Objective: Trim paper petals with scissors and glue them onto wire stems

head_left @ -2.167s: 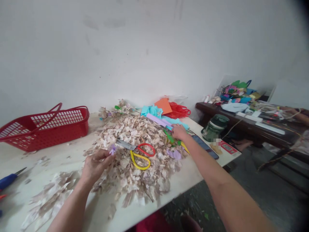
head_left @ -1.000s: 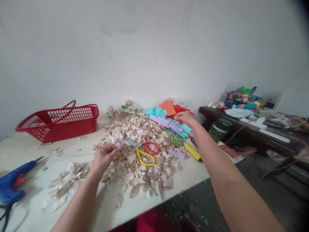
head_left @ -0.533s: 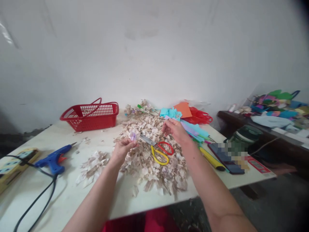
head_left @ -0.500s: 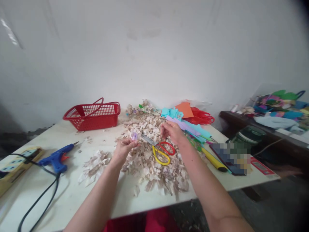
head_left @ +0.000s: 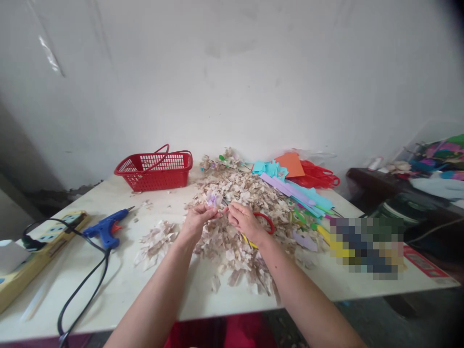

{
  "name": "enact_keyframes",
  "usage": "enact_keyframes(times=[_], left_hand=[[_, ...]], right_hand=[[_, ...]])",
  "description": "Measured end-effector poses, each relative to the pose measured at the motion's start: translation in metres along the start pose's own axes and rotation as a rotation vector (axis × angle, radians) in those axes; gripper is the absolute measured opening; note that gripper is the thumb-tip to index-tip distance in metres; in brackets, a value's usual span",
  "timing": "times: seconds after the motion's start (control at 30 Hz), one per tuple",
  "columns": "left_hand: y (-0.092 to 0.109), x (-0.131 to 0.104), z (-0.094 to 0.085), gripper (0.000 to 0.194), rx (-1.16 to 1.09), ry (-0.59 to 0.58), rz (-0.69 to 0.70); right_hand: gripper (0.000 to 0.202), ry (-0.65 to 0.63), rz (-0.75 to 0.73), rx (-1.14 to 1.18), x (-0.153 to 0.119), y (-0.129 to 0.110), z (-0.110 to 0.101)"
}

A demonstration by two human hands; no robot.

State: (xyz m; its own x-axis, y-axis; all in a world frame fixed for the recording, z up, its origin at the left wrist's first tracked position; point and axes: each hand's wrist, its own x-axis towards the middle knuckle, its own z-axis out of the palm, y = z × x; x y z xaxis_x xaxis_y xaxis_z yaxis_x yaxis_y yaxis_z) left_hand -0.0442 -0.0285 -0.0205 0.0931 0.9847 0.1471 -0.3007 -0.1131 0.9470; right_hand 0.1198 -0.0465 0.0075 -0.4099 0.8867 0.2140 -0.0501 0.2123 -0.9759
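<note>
A small pale purple flower (head_left: 213,198) sits at the fingertips of my left hand (head_left: 198,217), whose fingers are pinched on it. Just to the right, my right hand (head_left: 243,220) is closed, thumb and forefinger together near the flower's base; whatever it pinches is too small to make out. Both hands are over a wide heap of beige petal-like scraps (head_left: 232,251). Scissors with one red handle (head_left: 267,221) and one yellow handle lie on the heap, partly hidden under my right hand.
A red basket (head_left: 155,174) stands at the back left. A blue glue gun (head_left: 107,229) with its cable and a power strip (head_left: 54,241) lie left. Coloured paper (head_left: 290,166), a red bag (head_left: 319,175) and purple strips are at the right.
My right hand has moved left and down, close to my left hand, and now covers part of the scissors. The view has shifted, so the basket and glue gun appear further right.
</note>
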Motion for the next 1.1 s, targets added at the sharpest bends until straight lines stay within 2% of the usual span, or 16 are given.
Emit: enact_keyframes(times=[0.2,0.4,0.6,0.73,0.93,1.1], left_hand=[[0.0,-0.004,0.003,0.018,0.014,-0.012,-0.002],[-0.002,-0.004,0.003,0.02,0.069,-0.062,-0.035],[-0.006,-0.004,0.003,0.021,0.13,-0.128,-0.027],[-0.005,-0.005,0.005,0.022,0.16,-0.158,-0.042],[0.002,-0.009,0.008,0.019,-0.054,-0.193,-0.077],[0.001,-0.008,0.008,0.021,-0.245,-0.213,-0.076]], right_hand=[[0.024,0.045,-0.005,-0.035,-0.001,-0.001,0.001],[0.023,0.198,-0.023,-0.11,0.004,0.005,0.0],[0.017,0.187,-0.052,-0.121,0.005,0.004,0.0],[0.018,0.244,-0.069,-0.091,0.006,0.005,0.002],[0.022,0.228,0.037,0.169,0.005,0.008,-0.002],[0.025,0.188,0.047,0.264,0.005,0.01,-0.005]])
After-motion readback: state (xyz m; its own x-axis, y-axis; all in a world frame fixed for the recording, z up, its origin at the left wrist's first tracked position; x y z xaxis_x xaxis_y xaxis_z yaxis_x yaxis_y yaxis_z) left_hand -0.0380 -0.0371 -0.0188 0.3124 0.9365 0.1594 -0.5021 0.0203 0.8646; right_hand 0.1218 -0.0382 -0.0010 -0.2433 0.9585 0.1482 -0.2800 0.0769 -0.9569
